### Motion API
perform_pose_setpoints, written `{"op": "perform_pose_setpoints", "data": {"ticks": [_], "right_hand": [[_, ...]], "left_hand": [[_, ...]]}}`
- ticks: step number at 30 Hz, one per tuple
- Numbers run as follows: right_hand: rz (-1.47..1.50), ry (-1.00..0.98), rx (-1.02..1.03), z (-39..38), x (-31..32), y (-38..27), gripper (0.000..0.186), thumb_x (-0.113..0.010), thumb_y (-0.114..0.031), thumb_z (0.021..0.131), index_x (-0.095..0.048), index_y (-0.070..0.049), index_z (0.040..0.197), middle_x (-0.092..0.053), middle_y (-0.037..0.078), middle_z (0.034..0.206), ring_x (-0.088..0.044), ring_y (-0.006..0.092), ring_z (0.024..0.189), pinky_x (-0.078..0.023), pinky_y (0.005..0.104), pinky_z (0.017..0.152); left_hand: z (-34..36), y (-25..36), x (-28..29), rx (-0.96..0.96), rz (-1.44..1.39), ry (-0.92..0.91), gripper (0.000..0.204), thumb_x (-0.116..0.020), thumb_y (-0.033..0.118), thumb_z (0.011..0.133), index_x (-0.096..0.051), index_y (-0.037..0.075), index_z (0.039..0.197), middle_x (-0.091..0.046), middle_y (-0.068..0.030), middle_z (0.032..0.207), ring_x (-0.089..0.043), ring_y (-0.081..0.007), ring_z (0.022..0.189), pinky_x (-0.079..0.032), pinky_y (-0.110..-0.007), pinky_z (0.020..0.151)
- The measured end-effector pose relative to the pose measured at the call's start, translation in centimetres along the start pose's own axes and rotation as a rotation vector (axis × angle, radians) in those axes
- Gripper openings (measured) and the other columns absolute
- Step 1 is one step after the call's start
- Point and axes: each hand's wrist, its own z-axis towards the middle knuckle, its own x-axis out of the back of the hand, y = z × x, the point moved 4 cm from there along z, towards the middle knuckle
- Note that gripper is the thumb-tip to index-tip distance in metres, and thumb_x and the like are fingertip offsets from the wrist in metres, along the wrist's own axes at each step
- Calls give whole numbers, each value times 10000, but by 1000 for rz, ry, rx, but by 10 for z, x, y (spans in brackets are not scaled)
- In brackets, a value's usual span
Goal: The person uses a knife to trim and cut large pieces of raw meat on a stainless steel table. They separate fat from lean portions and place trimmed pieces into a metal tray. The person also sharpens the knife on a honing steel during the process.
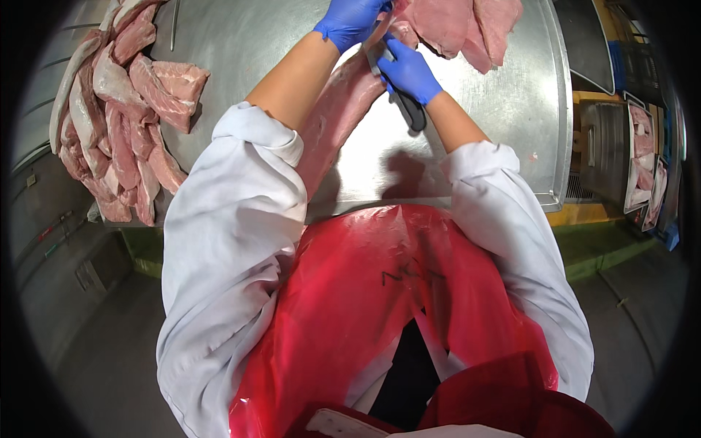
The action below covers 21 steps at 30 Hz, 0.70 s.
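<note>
1. Across a bright steel worktable [504,139], from 10 round to 3 o'clock: raw meat; dark floor [80,321] below, at 8 and 4.
2. Between 11 and 12, long piece of meat [343,106], laid lengthwise from the near table edge up to both hands, probably for easy reach along it.
3. Just past 12, right hand [410,71] in blue glove, wrapped round a black-handled knife [413,115]; blade close against the long piece, handle slanting toward 5, likely for fine control.
4. At 12, left hand [352,20], also gloved, beside the meat's far end; perhaps steadying it, but with fingertips hidden, cannot tell how firmly, if at all.
5. At 10, heaped strips [120,109]; at 1, thick pink pieces [456,25]; both off to the sides, presumably for working room.
6. Between 2 and 3, past the table's edge: shallow trays [631,197] holding cut meat [642,142]; at 2, blue crate [621,66], contents unclear.
</note>
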Motion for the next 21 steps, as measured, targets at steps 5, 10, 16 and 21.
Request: {"op": "perform_pose_setpoints", "data": {"ticks": [5, 10, 16, 21], "right_hand": [[-187, -189, 53, -98, -18, 54, 703, -523, -191, 947, -283, -333, 1593, -700, 151, 731, -691, 230, 574, -597, 381, 661], [-162, -67, -14, -39, -31, 3, 680, -534, -182, 956, -307, -269, 1591, -676, 118, 718, -650, 183, 548, -574, 342, 586], [-371, 55, -86, 2, -29, -2, 694, -561, -164, 920, -343, -197, 1577, -693, 158, 782, -685, 207, 619, -573, 364, 615], [-382, -79, -251, -63, -56, -23, 731, -519, -158, 920, -255, -141, 1602, -708, 244, 875, -689, 282, 607, -566, 386, 598]], "left_hand": [[12, -14, 40, 688, -1424, 265, 97, -602, 104, 979, -676, 76, 923, -652, 2, 840, -611, -99, 734, -492, -241, 631], [34, 8, 111, 297, -1912, 309, 95, -571, 93, 993, -644, 45, 1031, -669, -24, 923, -625, -120, 801, -507, -250, 736], [-30, 34, 186, 329, -1639, 442, 111, -574, 136, 988, -624, 56, 1046, -661, -69, 1007, -619, -180, 890, -500, -329, 843], [-126, 3, 211, 537, -1500, 463, 155, -627, 132, 953, -596, 60, 1088, -556, -29, 886, -459, -76, 699, -423, -237, 680]]}}
